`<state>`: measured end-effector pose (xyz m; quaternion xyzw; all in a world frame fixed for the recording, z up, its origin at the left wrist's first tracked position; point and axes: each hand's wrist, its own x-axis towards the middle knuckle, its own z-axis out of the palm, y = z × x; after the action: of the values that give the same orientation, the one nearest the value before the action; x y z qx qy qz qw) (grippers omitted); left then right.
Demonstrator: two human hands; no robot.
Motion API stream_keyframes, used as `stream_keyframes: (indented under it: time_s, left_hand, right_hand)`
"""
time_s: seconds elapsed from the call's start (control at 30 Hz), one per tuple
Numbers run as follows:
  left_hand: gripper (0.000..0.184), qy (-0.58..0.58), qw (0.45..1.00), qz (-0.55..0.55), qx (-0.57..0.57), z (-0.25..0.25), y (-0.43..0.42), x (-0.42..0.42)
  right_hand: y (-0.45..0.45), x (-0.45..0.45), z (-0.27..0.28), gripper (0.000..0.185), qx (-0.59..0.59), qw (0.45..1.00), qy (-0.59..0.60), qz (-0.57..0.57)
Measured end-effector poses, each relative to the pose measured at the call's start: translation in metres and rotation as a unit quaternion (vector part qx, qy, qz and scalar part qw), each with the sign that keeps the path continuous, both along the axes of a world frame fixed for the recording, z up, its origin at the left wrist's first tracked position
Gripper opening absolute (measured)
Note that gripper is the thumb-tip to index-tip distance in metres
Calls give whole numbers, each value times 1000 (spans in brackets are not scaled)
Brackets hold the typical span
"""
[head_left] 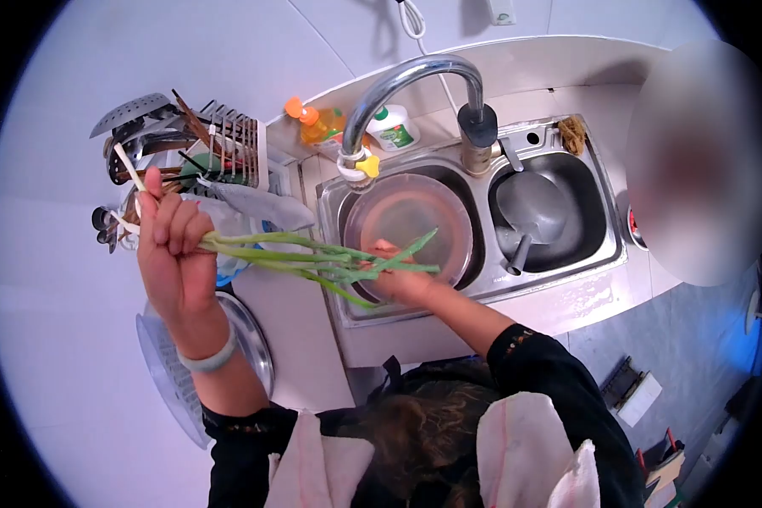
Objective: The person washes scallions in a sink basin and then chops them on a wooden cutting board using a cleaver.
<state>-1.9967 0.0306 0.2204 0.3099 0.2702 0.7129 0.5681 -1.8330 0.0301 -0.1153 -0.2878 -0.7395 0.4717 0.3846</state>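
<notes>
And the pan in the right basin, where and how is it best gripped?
Likely by the handle of the pan, coming from the near side: it points frontward, its end by the front edge of the basin, while the rounded body lies farther back.

Holds the left hand (pixel 178 258) upright, with curled fingers (pixel 196 230), toward the left edge of the counter (pixel 300 364); reaches the right hand (pixel 405 284) over the sink's (pixel 499 298) near edge.
</notes>
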Motion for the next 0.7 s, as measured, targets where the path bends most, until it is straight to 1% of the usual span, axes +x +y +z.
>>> stream_keyframes:
  time_s: [0.03, 0.1, 0.13, 0.2, 0.23, 0.3, 0.37, 0.43, 0.47, 0.5, 0.57, 0.67, 0.7]
  left_hand:
    - [31, 11, 1000, 3, 10, 2, 0, -5]
    - [32, 40, 999, 23, 26, 7, -4, -17]
    - [32, 57, 997, 41, 31, 10, -7, -24]
    - [31, 90, 992, 72, 47, 17, -16, -38]
    - [31, 90, 992, 71, 54, 21, -21, -45]
    - [31, 92, 990, 73, 72, 29, -33, -57]
    - [31, 114, 985, 105, 73, 30, -45, -63]
    - [31, 125, 983, 116, 71, 27, -54, -65]
    - [31, 131, 979, 143, 59, 25, -60, -65]
    - [31, 134, 977, 155, 53, 23, -65, -64]
    - [31, 139, 974, 177, 40, 19, -76, -63]
    - [30, 122, 971, 197, 51, 22, -96, -71]
    - [30, 118, 970, 205, 59, 24, -103, -72]
  right_hand:
    - [3, 6, -5, 24, -72, 997, 1, 22]
    - [11, 27, 10, 22, -213, 975, 0, 67]
    - [17, 38, 28, 19, -187, 980, -37, 48]
    - [26, 48, 24, 18, -131, 988, -53, 58]
    - [29, 53, 24, 18, -101, 991, -61, 61]
    - [32, 58, 26, 17, -89, 993, -43, 63]
    - [31, 57, 20, 17, -92, 994, -14, 63]
    - [30, 54, 16, 16, -175, 981, -23, 86]
    - [30, 51, 14, 16, -216, 971, -27, 98]
    - [31, 47, 9, 16, -300, 949, -3, 95]
    - [32, 39, -8, 15, -462, 882, 43, 83]
    - [31, 30, -34, 19, -595, 800, 67, -39]
    - [29, 21, -39, 20, -544, 838, 15, -45]
